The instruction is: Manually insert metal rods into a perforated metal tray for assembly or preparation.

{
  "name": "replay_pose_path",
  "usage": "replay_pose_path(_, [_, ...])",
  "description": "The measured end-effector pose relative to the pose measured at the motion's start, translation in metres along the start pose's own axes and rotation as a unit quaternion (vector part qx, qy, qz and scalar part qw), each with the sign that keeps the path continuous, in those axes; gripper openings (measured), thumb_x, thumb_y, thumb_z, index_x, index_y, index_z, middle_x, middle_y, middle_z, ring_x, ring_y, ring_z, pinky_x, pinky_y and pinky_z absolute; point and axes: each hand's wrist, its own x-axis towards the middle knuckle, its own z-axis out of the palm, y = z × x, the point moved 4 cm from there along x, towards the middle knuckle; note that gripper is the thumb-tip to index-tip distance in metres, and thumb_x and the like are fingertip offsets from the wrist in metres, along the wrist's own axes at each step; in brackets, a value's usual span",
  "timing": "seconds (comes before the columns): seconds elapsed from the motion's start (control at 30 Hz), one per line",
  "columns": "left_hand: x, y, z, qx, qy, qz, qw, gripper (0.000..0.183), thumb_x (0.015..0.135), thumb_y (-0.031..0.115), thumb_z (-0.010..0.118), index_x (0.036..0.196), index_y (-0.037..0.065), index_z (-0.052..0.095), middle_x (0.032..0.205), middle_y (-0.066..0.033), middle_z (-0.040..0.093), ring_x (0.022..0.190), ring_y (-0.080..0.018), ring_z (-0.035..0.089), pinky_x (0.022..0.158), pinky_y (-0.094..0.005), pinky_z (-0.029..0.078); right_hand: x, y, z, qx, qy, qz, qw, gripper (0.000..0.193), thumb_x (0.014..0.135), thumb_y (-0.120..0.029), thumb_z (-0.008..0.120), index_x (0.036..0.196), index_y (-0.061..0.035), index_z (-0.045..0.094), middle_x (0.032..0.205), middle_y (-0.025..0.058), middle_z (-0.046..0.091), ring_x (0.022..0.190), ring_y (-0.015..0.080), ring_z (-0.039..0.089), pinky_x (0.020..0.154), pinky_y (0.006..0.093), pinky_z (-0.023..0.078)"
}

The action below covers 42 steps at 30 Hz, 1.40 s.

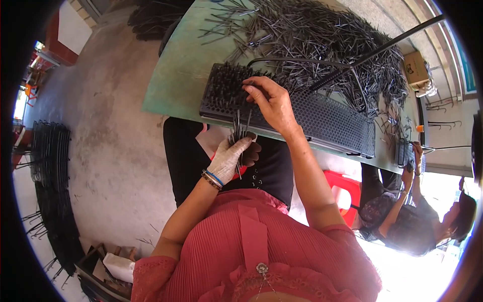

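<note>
My gloved left hand [232,157] is closed round a bundle of thin dark metal rods [240,132] in front of the table edge, above my lap. Over the black perforated rack [329,120] is my bare right hand [271,102], its thumb and fingers pinched together. Whatever lies between those fingertips is too small or hidden to name. Many short rods stand upright in the holes at the rack's left part [226,85], just beside my right fingertips. Toward the right, the rack's holes show bare.
A large heap of loose dark rods [322,40] covers the far side of the green table [176,75]. A black metal frame [352,65] rises over it. At the right another person [402,211] works at a similar rack [404,153]. A red stool [347,191] stands between us.
</note>
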Motion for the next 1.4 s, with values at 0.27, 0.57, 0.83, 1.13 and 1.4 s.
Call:
replay_pose_path(0.27, [0.003, -0.002, -0.001, -0.007, -0.002, 0.000, 1.000, 0.028, 0.094, 0.023, 0.062, 0.112, 0.002, 0.061, 0.086, -0.0094, 0.070, 0.067, -0.0168, 0.067, 0.056, -0.0273, 0.053, -0.008, 0.003, 0.000, -0.057, 0.000, -0.031, 0.998, 0.018, 0.094, -0.007, 0.061, 0.109, 0.0029, 0.063, 0.095, 0.0077, 0.069, 0.077, 0.0102, 0.065, 0.069, 0.0246, 0.052])
replay_pose_path(0.57, [0.003, -0.002, -0.001, -0.014, -0.003, 0.004, 1.000, 0.026, 0.094, 0.023, 0.062, 0.111, 0.003, 0.061, 0.085, -0.0089, 0.070, 0.066, -0.0168, 0.067, 0.055, -0.0269, 0.052, -0.009, 0.004, 0.003, -0.088, 0.014, -0.032, 0.996, 0.020, 0.090, -0.004, 0.064, 0.109, 0.0010, 0.065, 0.093, 0.0096, 0.070, 0.076, 0.0123, 0.067, 0.065, 0.0255, 0.053])
replay_pose_path(0.83, [0.001, 0.004, 0.002, 0.006, 0.002, 0.028, 1.000, 0.030, 0.094, 0.026, 0.062, 0.114, 0.003, 0.058, 0.084, -0.0098, 0.069, 0.064, -0.0163, 0.066, 0.054, -0.0266, 0.051, -0.013, -0.011, 0.012, -0.200, 0.014, -0.170, 0.965, 0.022, 0.087, -0.003, 0.065, 0.109, -0.0011, 0.066, 0.099, 0.0140, 0.068, 0.082, 0.0290, 0.068, 0.069, 0.0348, 0.055])
replay_pose_path(1.13, [0.001, 0.002, 0.002, 0.014, -0.016, 0.022, 1.000, 0.024, 0.094, 0.024, 0.062, 0.103, 0.002, 0.062, 0.081, -0.0085, 0.069, 0.061, -0.0143, 0.063, 0.053, -0.0258, 0.049, -0.012, -0.015, 0.020, -0.293, -0.001, -0.219, 0.930, 0.023, 0.083, -0.004, 0.066, 0.106, -0.0015, 0.067, 0.097, 0.0124, 0.061, 0.080, 0.0308, 0.064, 0.069, 0.0389, 0.053])
replay_pose_path(1.4, [0.003, -0.002, -0.001, -0.003, -0.013, 0.015, 1.000, 0.024, 0.094, 0.022, 0.061, 0.107, 0.002, 0.061, 0.083, -0.0084, 0.069, 0.061, -0.0136, 0.063, 0.054, -0.0255, 0.049, -0.005, -0.018, 0.025, -0.338, -0.049, -0.248, 0.907, 0.025, 0.081, -0.005, 0.068, 0.106, -0.0013, 0.067, 0.097, 0.0118, 0.058, 0.080, 0.0301, 0.062, 0.069, 0.0394, 0.052])
